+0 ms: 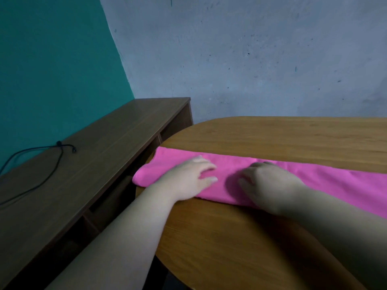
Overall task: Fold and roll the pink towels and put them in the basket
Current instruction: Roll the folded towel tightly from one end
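Left forearm [129,237] and right forearm [345,222], both bare, enter from the bottom edge and converge on a pink towel [335,185]. The towel is folded into a long narrow strip. It lies flat across the oval wooden bench [272,139], running from the bench's rounded left edge, which its end slightly overlaps, out past the right border of the view.

The left hand [188,176] rests palm down on the strip near its left end, fingers straight and spread. The right hand [268,185] lies just beside it on the same strip, the two hands near but apart. Its fingers are bent with the tips on the cloth; whether they pinch the fabric cannot be told, as the hand is blurred.

Left of the bench stands a low dark-wood cabinet [94,160] carrying a black cable [59,142]. Behind it are a teal wall [52,70] and a grey wall [251,59].
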The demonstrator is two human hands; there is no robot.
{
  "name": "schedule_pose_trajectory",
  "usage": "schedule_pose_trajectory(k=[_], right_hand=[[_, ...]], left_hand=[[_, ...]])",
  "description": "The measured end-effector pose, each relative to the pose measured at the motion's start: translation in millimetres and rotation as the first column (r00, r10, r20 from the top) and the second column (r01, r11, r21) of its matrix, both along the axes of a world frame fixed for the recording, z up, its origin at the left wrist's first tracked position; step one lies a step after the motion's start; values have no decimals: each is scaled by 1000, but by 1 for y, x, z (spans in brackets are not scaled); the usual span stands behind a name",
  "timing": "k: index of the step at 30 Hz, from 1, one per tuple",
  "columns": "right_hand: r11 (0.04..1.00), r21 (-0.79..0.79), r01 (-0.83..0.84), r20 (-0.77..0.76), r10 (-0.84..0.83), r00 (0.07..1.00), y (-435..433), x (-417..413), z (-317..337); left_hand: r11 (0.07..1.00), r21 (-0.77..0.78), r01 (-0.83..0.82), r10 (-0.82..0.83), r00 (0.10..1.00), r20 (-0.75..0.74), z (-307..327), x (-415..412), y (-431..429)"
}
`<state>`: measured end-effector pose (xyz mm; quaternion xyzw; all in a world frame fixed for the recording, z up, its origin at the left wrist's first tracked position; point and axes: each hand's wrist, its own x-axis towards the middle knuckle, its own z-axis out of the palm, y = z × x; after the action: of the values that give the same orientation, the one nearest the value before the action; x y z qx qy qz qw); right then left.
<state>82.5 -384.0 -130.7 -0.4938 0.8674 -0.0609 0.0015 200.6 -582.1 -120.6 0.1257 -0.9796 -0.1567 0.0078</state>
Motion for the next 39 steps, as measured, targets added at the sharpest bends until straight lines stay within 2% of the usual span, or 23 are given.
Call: schedule_pose_trajectory(k=[1, 3, 7, 17, 18, 20, 22, 25, 29, 33, 37, 39], right_hand=[[999, 41, 16, 27, -17, 999, -8, -4, -1], [991, 132, 17, 73, -27, 997, -14, -8, -7], [962, 272, -12, 158, -32, 987, -4, -6, -12], [951, 304, -61, 152, 15, 988, 1, -14, -6], [953, 299, -59, 154, 13, 988, 1, -14, -6], [961, 273, -43, 142, 4, 990, -3, -12, -7], [973, 228, -22, 103, -1, 995, -7, -10, -7], [979, 205, -14, 93, -5, 996, -8, -9, -8], [969, 241, -45, 140, 11, 990, 3, -14, -12], [967, 249, -45, 140, 10, 990, 6, -16, -15], [968, 247, -38, 124, 7, 992, 5, -15, -17], [969, 242, -38, 124, 8, 992, 5, -15, -17]], left_hand=[[998, -34, 45, -41, 993, 113, -2, -7, 2], [995, -89, 36, -14, 972, 235, -10, -11, -8], [982, -134, -130, 169, 926, 337, -16, -7, -42], [886, -197, -419, 463, 794, 394, -8, -3, -63], [889, -237, -392, 456, 805, 380, -5, -6, -57], [933, -264, -246, 324, 893, 312, -1, -15, -34], [982, -155, -103, 141, 955, 261, -4, -24, -5], [992, -123, -31, 65, 958, 279, -18, -27, 9], [970, -148, -194, 234, 913, 333, -18, -9, -32], [928, -144, -343, 371, 875, 311, -16, 7, -62], [896, -163, -414, 444, 822, 356, -12, 7, -61], [886, -228, -404, 461, 819, 341, -7, -1, -48]])
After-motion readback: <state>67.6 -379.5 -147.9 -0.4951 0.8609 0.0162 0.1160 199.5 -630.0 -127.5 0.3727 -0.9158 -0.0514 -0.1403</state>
